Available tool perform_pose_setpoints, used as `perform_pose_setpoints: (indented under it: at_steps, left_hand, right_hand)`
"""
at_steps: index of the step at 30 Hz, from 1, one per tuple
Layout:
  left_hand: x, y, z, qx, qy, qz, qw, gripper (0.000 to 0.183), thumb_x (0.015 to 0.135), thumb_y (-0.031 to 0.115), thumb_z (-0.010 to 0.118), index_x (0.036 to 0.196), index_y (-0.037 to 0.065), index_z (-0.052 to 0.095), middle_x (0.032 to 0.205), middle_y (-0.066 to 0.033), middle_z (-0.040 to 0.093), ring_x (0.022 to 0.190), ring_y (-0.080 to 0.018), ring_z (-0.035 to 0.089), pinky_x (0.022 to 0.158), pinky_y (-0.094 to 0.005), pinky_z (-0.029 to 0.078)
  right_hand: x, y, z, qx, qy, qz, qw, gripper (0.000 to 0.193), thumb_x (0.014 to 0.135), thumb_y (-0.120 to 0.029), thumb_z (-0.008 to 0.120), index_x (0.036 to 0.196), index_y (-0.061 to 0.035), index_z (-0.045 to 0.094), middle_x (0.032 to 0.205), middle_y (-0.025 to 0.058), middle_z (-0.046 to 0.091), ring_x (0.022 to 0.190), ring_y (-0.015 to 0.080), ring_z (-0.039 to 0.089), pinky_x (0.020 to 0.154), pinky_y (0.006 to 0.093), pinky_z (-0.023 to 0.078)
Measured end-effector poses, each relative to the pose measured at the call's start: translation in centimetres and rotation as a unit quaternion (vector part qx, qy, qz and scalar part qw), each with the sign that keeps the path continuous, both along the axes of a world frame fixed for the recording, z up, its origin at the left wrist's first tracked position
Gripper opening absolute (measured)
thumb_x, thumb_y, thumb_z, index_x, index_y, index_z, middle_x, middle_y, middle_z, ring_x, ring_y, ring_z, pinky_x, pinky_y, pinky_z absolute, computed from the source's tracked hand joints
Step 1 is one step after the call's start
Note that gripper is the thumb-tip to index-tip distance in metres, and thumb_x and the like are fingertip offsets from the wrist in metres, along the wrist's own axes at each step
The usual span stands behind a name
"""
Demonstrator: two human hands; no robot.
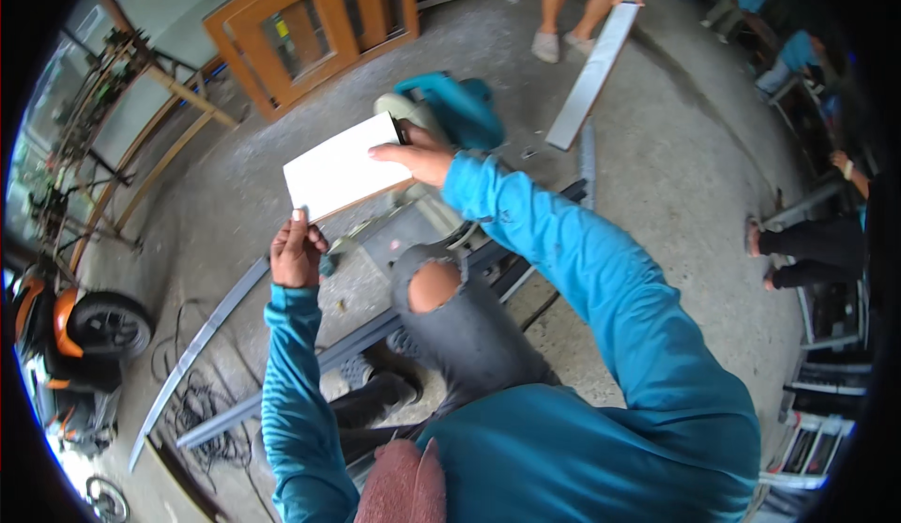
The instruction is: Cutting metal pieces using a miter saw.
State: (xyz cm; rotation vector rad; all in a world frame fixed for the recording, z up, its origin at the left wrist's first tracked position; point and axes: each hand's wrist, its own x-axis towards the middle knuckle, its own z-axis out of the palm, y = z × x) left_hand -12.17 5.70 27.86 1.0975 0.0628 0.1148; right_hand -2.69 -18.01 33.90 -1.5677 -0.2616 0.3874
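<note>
The white panel [347,166], a flat rectangular piece with a thin brown lower edge, is held up in the air in front of the person, above a grey concrete floor [676,157], with its long axis running from near left up to far right. Far to the left a parked motorbike [89,335] with orange bodywork stands at the edge of the view, and long grey metal rails [202,340] lie on the floor beside it. Next comes the left hand [298,253], just below the panel's near-left corner; its fingers are curled together and the fingertips pinch that corner from underneath. The panel lies up and to the right of this hand. At the panel's far-right edge the right hand [415,157] lies across it, fingers pressed together and stretched flat along the top, thumb hidden behind, so it clamps that end. The right hand is the one farther out; the left is nearer the body. Just behind the right hand sits a teal power saw [450,110] on the floor. Farther right, another person holds a long pale metal strip [596,63] slanting across the floor.
</note>
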Motion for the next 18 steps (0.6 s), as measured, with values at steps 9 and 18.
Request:
perform_pose_setpoints:
  at_steps: [9, 18]
  left_hand:
    - [-0.5, -1.7, -1.2, 0.183, -0.036, -0.087, 0.979, 0.034, 0.093, 0.032, 0.053, 0.090, -0.001, 0.060, 0.069, -0.0040, 0.059, 0.060, -0.0110, 0.053, 0.057, -0.0249, 0.042]
    - [-9.9, 12.1, -29.1, 0.612, 0.243, -0.059, 0.750, 0.038, 0.070, 0.038, 0.072, 0.074, 0.001, 0.063, 0.071, -0.0156, 0.066, 0.070, -0.0321, 0.064, 0.064, -0.0437, 0.049]
  right_hand:
    - [-2.6, -14.8, 5.9, 0.201, 0.006, -0.163, 0.966, 0.051, 0.079, -0.032, 0.066, 0.117, -0.0004, 0.052, 0.104, 0.0128, 0.061, 0.083, 0.0249, 0.064, 0.061, 0.0348, 0.057]
    - [2.5, -39.7, 10.2, 0.203, -0.033, -0.549, 0.810, 0.049, 0.076, -0.034, 0.065, 0.115, -0.0071, 0.054, 0.107, 0.0167, 0.059, 0.084, 0.0310, 0.063, 0.061, 0.0354, 0.057]
